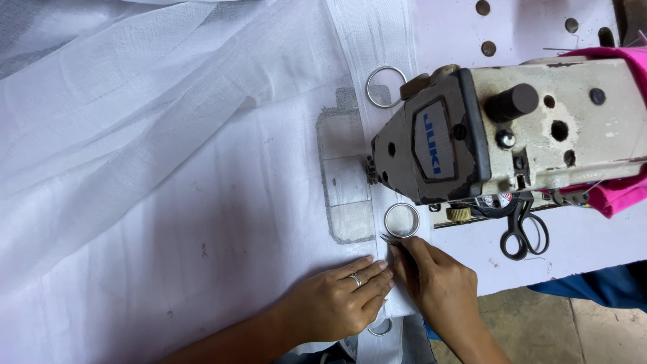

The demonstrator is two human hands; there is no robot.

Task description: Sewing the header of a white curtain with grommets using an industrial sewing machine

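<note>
Sheer white curtain fabric [168, 168] covers the table, with a stiffer white header band [374, 40] running under the sewing machine head [499, 128]. My left hand [337, 296], wearing a ring, presses flat on the fabric beside the band. My right hand [438, 286] pinches a small dark pointed tool [393, 241] against the band, just below a metal eyelet ring [402, 220]. A second eyelet ring [386, 86] lies on the band beyond the machine, and a third eyelet ring [381, 329] peeks out under my left hand.
Black-handled scissors [522, 232] lie on the white table [579, 243] right of the needle area. Pink cloth [623, 192] drapes over the machine's right side. The table's near edge [539, 280] drops to a bare floor; blue cloth shows at far right.
</note>
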